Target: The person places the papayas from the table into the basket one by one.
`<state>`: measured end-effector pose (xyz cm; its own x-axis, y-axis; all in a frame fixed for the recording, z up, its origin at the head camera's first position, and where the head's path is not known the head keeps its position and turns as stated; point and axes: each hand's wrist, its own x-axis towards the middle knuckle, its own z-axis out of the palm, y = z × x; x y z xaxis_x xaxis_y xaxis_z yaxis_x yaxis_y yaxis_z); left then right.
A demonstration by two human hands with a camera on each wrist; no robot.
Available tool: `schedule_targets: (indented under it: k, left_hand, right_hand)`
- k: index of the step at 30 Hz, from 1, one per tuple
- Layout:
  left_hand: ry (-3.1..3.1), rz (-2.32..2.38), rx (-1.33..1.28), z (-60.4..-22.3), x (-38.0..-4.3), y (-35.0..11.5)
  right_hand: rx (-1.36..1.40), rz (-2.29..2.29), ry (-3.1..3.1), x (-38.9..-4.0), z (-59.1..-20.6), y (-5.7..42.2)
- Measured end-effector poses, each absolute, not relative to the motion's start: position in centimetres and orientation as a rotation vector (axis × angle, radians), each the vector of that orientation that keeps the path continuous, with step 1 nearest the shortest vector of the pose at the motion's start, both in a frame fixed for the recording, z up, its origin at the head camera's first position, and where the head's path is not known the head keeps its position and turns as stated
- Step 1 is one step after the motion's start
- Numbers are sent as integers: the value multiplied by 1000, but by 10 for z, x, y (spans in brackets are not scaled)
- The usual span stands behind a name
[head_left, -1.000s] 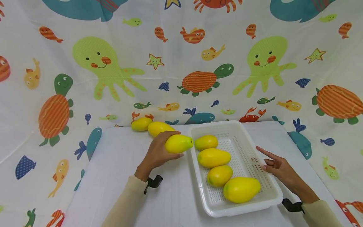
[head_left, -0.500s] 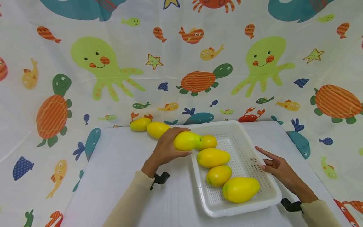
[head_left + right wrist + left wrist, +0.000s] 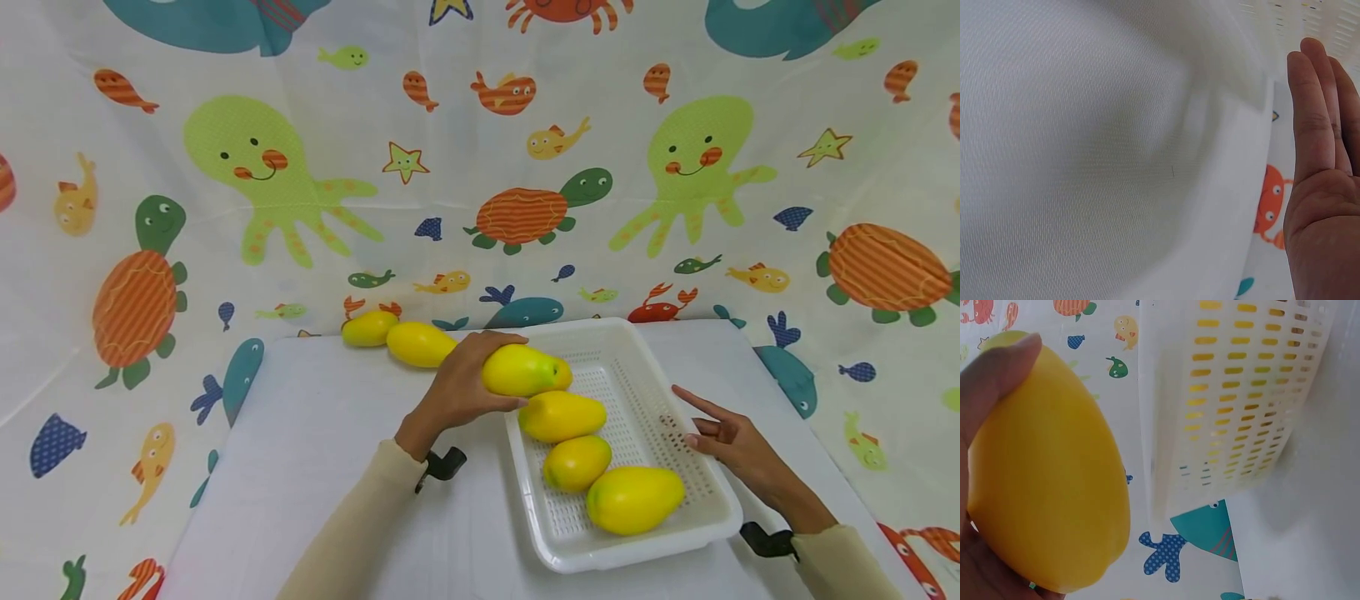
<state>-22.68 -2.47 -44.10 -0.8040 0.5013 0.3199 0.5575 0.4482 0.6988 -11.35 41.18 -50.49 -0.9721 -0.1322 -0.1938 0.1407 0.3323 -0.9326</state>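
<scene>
My left hand [image 3: 467, 379] grips a smooth yellow papaya [image 3: 519, 371] with a greenish tip, holding it over the left rim of a white perforated plastic basket [image 3: 633, 387]. In the left wrist view the thumb presses on one end of the papaya [image 3: 1047, 469], and the basket's slotted side wall [image 3: 1235, 394] stands beside it. Below the held fruit, several more papayas lie in a column inside the basket, among them a large one [image 3: 636, 500] at the near end. The right hand [image 3: 738, 446] rests its extended fingers [image 3: 1313, 119] against the basket's right side, grasping nothing.
Two more papayas lie at the table's back edge, one [image 3: 371, 328] at the far left and one [image 3: 420, 344] beside it. A white cloth covers the table [image 3: 322, 433]. Behind it hangs a curtain [image 3: 480, 125] printed with sea animals.
My left hand has carried the papaya rightward, from outside the basket to over its left rim, where it now mostly covers the rearmost papaya inside. The right hand stays put.
</scene>
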Motion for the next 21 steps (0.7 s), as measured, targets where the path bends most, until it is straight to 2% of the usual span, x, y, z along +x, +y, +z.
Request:
schedule_targets:
  k: [21]
  left_hand:
    - [-2604,-1348,-1153,-441,-234,19]
  right_hand:
    - [30,-1694,2347,-113,-503,411]
